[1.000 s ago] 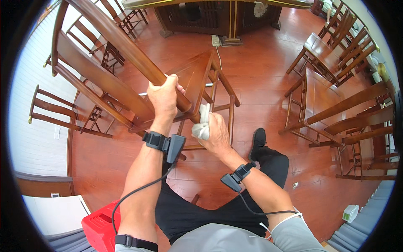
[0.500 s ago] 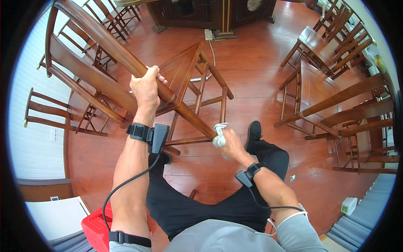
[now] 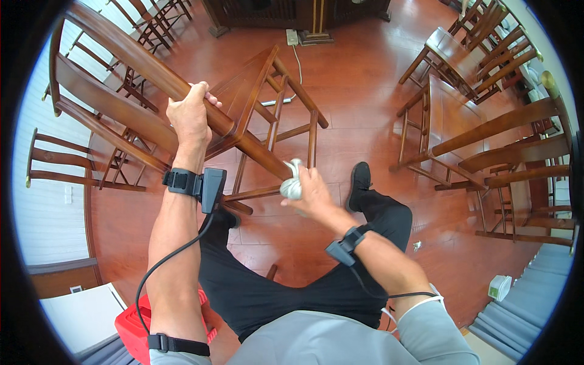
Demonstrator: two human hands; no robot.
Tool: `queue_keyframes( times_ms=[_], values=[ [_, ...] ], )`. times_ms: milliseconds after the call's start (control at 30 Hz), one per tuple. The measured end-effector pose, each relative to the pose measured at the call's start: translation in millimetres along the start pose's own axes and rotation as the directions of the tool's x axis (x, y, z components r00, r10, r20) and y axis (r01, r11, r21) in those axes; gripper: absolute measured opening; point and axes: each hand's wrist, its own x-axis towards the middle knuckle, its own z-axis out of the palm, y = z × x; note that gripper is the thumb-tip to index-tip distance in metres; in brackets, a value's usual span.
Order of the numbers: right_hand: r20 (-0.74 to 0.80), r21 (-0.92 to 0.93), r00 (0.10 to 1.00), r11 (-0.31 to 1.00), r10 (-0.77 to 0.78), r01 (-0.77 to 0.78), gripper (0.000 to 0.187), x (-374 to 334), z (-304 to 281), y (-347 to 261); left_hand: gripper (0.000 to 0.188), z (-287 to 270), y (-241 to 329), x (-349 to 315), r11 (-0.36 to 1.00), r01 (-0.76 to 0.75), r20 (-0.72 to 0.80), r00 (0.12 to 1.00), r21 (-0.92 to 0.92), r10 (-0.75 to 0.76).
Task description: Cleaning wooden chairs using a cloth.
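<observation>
A brown wooden chair (image 3: 240,85) is tipped over in front of me, its back toward the upper left. My left hand (image 3: 190,115) is closed around its back post, just above the seat corner. My right hand (image 3: 313,193) is closed on a bunched whitish cloth (image 3: 292,185). That cloth wraps against the lower part of the chair leg (image 3: 261,151) that runs on from the same post. The fingers of my right hand are partly hidden by the cloth. Both wrists carry black strapped devices with cables.
Several more wooden chairs (image 3: 456,112) stand on the right, others (image 3: 64,161) on the left. A dark wooden cabinet (image 3: 261,15) is at the far side, with a white power strip (image 3: 292,38) before it. A red plastic object (image 3: 131,331) sits beside my left arm.
My right hand and the cloth have shifted left along with the chair leg in view. The whole scene has moved slightly left and up. My left hand keeps its hold.
</observation>
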Motion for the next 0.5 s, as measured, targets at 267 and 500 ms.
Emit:
queue_keyframes(
  times_ms=[267,500],
  values=[
    [0.160,-0.082,0.968,0.980,0.191,-0.180,0.081,-24.0,10.8,57.4,0.014,-7.5,3.0,0.0,1.000,0.009,0.014,1.000,-0.010,-0.009],
    [-0.098,0.371,0.938,0.887,0.332,-0.275,0.070,16.3,-9.2,93.3,0.014,-7.0,3.3,-5.2,0.998,0.021,0.025,1.000,-0.054,-0.019]
  ],
)
